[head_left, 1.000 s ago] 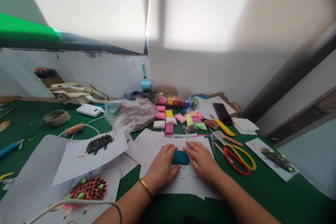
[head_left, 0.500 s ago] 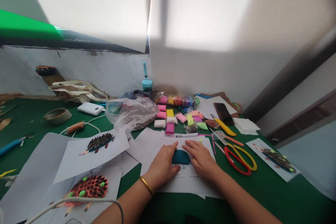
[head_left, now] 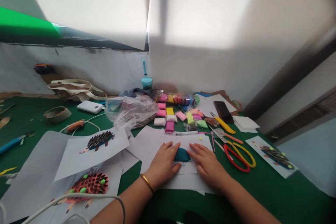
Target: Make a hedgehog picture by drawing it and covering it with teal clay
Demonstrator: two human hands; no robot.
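Observation:
A flattened dark teal piece of modelling clay (head_left: 182, 155) lies on a white sheet of paper (head_left: 181, 183), with blue drawn lines showing just below it. At its left edge rests my left hand (head_left: 166, 161), fingers stretched out and the thumb lower down on the paper; a gold bangle circles that wrist. My right hand (head_left: 206, 161) lies on the clay's right side, fingers extended and spread, fingertips at its edge. Neither hand is closed round anything. Parts of the clay's edges are hidden under the fingers.
Several clay packets (head_left: 170, 126) sit beyond the paper, with a pen (head_left: 186, 133) before them. Right are scissors (head_left: 237, 156), a yellow cutter (head_left: 224, 125), a phone (head_left: 223, 111) and a hedgehog picture (head_left: 271, 155). Left are a seed-covered hedgehog picture (head_left: 99, 140) and a white cable (head_left: 86, 195).
My right hand has shifted slightly right, its fingers spreading, and my left fingers have moved a little. More of the drawn lines below the clay now shows.

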